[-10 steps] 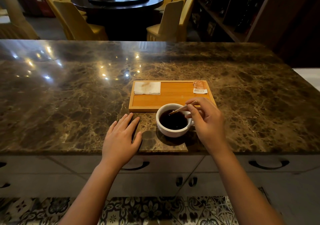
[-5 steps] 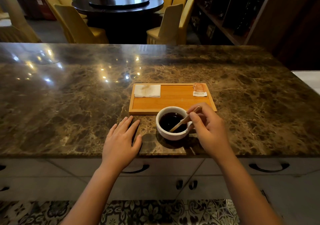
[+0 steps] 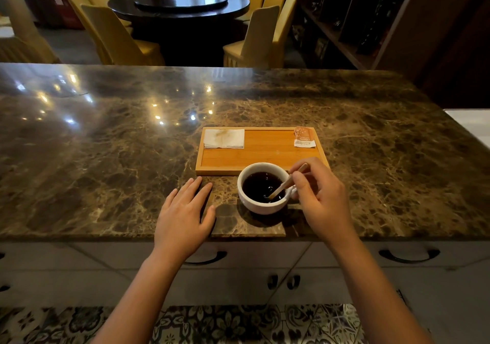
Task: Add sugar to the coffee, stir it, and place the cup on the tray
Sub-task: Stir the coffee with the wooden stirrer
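Observation:
A white cup [image 3: 258,207] of dark coffee stands on the marble counter just in front of the wooden tray [image 3: 265,153]. My right hand [image 3: 322,198] pinches a thin wooden stir stick [image 3: 281,188] whose lower end dips into the coffee near the cup's right side. My left hand [image 3: 184,216] lies flat on the counter to the left of the cup, fingers spread, holding nothing. An opened orange sugar packet [image 3: 304,137] lies on the tray's far right corner.
A folded white napkin [image 3: 224,138] with a brown stain lies on the tray's far left corner. The marble counter [image 3: 106,145] stretches wide on both sides. Drawers with dark handles sit below its front edge. A round dining table with yellow chairs stands beyond.
The stir stick's tip has swung around inside the cup, from the far left side toward the near right side, with my right hand shifting slightly. My left hand stays flat.

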### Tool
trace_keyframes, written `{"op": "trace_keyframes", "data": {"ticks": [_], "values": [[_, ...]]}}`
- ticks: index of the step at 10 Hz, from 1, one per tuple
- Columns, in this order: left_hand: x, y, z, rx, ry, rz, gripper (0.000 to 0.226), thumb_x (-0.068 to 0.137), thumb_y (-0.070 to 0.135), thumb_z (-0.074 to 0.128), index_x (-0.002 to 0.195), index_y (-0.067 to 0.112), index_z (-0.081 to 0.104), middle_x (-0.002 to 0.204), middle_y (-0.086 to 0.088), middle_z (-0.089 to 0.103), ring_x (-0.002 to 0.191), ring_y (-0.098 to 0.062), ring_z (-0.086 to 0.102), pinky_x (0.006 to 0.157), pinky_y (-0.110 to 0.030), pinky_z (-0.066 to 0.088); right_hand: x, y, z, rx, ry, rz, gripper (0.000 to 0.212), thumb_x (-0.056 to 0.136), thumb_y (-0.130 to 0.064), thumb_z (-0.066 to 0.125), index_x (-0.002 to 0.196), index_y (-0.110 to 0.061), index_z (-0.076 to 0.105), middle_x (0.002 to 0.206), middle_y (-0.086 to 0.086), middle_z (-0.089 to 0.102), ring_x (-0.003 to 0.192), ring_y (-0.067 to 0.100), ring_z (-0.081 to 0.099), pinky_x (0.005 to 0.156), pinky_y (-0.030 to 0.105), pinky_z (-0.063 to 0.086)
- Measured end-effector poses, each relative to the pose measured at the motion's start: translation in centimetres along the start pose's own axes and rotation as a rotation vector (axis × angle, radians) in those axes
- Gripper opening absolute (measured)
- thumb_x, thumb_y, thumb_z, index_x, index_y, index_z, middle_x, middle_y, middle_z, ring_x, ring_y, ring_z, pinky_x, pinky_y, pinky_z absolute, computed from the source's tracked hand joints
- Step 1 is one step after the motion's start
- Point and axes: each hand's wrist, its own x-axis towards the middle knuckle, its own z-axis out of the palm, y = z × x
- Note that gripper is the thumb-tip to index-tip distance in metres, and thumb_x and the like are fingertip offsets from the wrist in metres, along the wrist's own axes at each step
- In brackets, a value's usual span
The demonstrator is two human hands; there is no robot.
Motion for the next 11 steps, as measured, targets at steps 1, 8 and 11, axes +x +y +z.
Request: {"op": "trace_keyframes", "data": {"ticks": [1,8,11], "values": [[0.0,0.0,0.0,0.000,-0.006,-0.002,0.051,0.087,0.040,0.039,0.134,0.020,0.044,0.144,-0.007,0.041,0.135,-0.019,0.031,0.110,-0.042,0.023,0.3,-0.2,-0.1,0.270,0.039,0.142,0.010,0.092,-0.012,0.051,0.093,-0.017,0.060,0.083,-0.002,0.064,0.076,0.014,0.066,0.059,0.025,0.056],[0.0,-0.1,-0.1,-0.001,-0.011,0.000,0.051,0.087,0.040,0.039,0.134,0.021,0.044,0.144,-0.006,0.041,0.135,-0.018,0.030,0.111,-0.042,0.023,5.9,-1.0,-4.0,0.161,0.108,0.057,0.012,0.092,-0.015,0.053,0.096,-0.017,0.065,0.085,-0.002,0.069,0.075,0.009,0.070,0.058,0.020,0.057],[0.0,-0.1,-0.2,-0.004,-0.009,-0.007,0.056,0.086,0.046,0.029,0.134,0.022,0.044,0.145,-0.004,0.040,0.136,-0.016,0.028,0.110,-0.037,0.018,13.5,1.2,2.3,-0.103,-0.116,-0.460,0.019,0.086,-0.008,0.061,0.103,-0.001,0.066,0.094,0.011,0.072,0.083,0.021,0.071,0.071,0.033,0.059]]}}
